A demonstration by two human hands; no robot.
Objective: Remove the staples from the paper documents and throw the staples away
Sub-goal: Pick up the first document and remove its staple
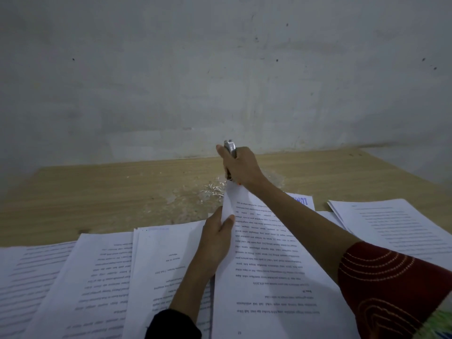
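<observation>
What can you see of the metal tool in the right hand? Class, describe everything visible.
The metal tool looks silvery, its rounded top poking above the fist. It stands nearly upright, gripped by the right hand, which hides its middle. Its darker lower end meets the far corner of the lifted document.

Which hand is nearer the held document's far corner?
Right. The right hand, gripping the metal tool, is at the far corner of the document; the left hand pinches its left edge, nearer the person.
</observation>
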